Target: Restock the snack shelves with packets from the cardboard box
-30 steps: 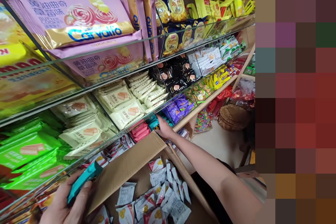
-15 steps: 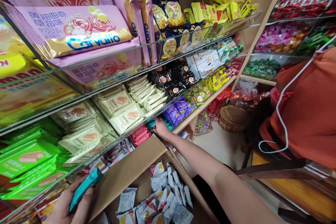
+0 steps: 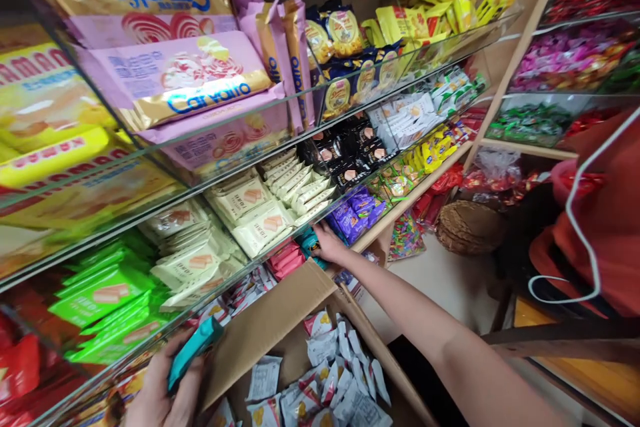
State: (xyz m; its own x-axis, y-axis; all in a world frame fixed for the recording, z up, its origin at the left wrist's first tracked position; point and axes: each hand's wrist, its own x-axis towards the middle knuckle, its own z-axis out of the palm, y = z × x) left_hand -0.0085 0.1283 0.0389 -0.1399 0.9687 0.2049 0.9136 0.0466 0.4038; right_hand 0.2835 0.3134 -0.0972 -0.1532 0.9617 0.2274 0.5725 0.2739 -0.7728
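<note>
My left hand (image 3: 167, 380), low at the left, is closed around a teal packet (image 3: 194, 351) beside the flap of a cardboard box (image 3: 270, 320). White and red snack packets (image 3: 325, 387) lie inside the box. My right hand (image 3: 327, 243) reaches into the lower shelf, its fingers closed on teal packets (image 3: 309, 243) there. Pink packets (image 3: 287, 260) sit just left of it and purple packets (image 3: 356, 213) just right. The fingertips of my right hand are partly hidden among the packets.
Glass-fronted shelves hold pink cookie packs (image 3: 175, 73), cream wafers (image 3: 263, 213) and green wafers (image 3: 110, 300). At the right are a brown round bundle (image 3: 467, 227) on the floor, an orange cloth (image 3: 610, 227) with a white cord, and a wooden seat (image 3: 585, 373).
The view has shifted left, so the shelves, box and both hands appear farther right. My left hand still holds the teal packet; my right hand remains at the teal packets.
</note>
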